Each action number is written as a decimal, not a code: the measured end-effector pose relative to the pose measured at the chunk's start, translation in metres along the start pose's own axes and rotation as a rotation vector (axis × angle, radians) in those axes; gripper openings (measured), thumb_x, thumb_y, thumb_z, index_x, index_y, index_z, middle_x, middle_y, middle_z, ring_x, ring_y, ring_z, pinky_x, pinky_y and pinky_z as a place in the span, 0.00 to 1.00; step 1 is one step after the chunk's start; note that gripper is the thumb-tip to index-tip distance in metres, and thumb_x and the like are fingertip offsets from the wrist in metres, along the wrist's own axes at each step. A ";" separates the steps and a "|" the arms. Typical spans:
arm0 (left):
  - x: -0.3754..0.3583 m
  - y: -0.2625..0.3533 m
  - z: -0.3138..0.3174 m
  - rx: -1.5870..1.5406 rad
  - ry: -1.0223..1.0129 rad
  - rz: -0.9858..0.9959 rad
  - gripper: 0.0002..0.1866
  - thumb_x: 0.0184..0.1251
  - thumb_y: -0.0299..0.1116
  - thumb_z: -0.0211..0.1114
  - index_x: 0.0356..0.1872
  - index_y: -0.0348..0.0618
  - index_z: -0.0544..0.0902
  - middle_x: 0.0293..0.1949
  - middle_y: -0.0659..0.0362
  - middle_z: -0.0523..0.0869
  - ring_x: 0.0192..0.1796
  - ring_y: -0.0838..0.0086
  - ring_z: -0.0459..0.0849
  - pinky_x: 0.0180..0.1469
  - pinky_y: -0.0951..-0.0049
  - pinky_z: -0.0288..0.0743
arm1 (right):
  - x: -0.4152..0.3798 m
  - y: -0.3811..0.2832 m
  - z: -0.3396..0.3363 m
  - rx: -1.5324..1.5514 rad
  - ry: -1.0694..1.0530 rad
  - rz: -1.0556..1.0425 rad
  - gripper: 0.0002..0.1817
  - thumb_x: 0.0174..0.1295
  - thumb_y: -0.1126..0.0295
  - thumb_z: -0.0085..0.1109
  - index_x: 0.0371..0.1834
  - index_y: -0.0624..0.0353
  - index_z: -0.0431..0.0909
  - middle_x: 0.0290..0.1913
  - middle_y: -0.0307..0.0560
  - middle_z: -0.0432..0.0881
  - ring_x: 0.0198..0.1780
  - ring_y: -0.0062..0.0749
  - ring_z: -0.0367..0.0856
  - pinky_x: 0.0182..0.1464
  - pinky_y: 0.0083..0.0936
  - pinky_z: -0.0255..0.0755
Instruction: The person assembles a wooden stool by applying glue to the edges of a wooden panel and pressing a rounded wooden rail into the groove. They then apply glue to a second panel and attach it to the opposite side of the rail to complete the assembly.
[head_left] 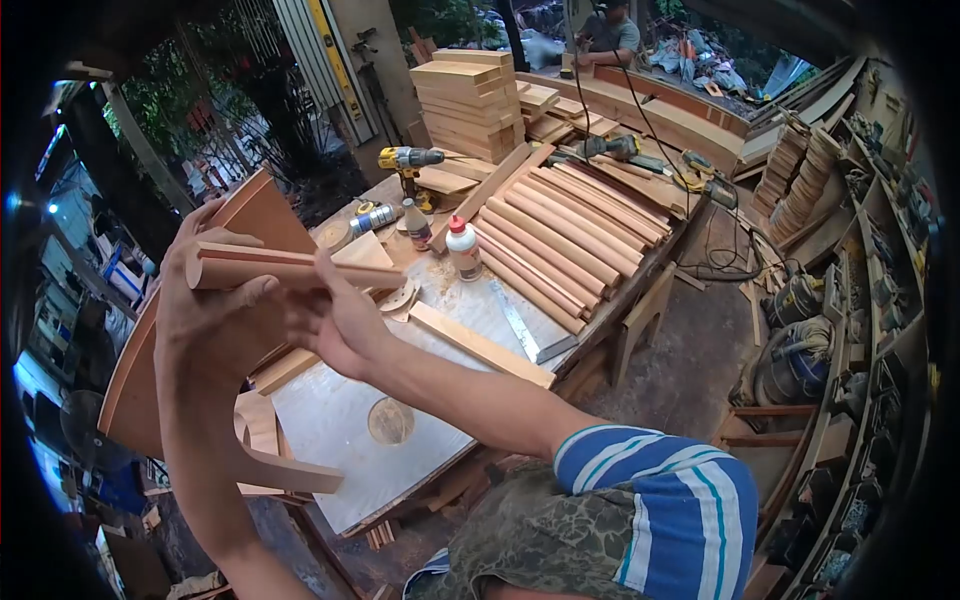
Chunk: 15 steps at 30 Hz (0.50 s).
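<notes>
A rounded wooden strip (300, 268) with a groove along its top lies across both hands, above the left part of the workbench (340, 440). My left hand (205, 290) is wrapped round its near left end, thumb along the side. Fingers of my right hand (345, 325) pinch the strip near its middle. Behind my left hand rises a large curved wooden panel (265, 215), partly hidden by the hand and forearm. Right of my hands stand a white glue bottle (463, 250) with a red cap and a smaller bottle (416, 226).
Many rounded strips (560, 235) lie side by side on the bench. A yellow drill (408, 170), a spray can (374, 218) and a metal square (520, 325) rest there too. Stacked boards (465, 100) stand behind. Another person (610, 40) is at the far back.
</notes>
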<state>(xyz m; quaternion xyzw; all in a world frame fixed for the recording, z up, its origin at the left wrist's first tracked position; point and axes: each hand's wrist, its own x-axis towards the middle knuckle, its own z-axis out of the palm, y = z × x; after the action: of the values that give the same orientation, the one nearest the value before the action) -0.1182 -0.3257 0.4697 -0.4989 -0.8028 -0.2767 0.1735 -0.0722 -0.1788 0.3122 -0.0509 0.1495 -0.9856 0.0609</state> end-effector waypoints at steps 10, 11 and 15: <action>0.006 0.007 -0.008 -0.136 -0.101 -0.179 0.28 0.36 0.45 0.90 0.38 0.39 0.92 0.34 0.58 0.92 0.64 0.59 0.81 0.76 0.47 0.60 | -0.049 -0.041 -0.167 -0.746 0.344 -0.055 0.36 0.69 0.50 0.69 0.70 0.63 0.68 0.62 0.56 0.78 0.47 0.36 0.84 0.50 0.37 0.81; 0.003 0.000 -0.011 -0.041 -0.089 -0.106 0.28 0.36 0.46 0.90 0.38 0.39 0.92 0.34 0.57 0.92 0.66 0.56 0.80 0.76 0.47 0.60 | -0.044 -0.046 -0.181 -0.948 0.411 -0.213 0.39 0.67 0.49 0.71 0.71 0.64 0.68 0.64 0.59 0.78 0.52 0.40 0.84 0.56 0.40 0.81; 0.003 0.010 -0.004 -0.111 -0.012 -0.125 0.29 0.39 0.50 0.88 0.39 0.38 0.91 0.36 0.56 0.91 0.69 0.47 0.76 0.76 0.45 0.60 | -0.014 -0.063 -0.175 -1.296 0.157 -0.436 0.46 0.66 0.49 0.71 0.77 0.68 0.62 0.68 0.62 0.75 0.70 0.49 0.74 0.73 0.40 0.69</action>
<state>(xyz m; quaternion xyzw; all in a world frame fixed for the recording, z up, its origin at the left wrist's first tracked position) -0.1107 -0.3228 0.4765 -0.4584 -0.8167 -0.3282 0.1230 -0.0857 -0.0670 0.1632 -0.0343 0.6990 -0.6878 -0.1927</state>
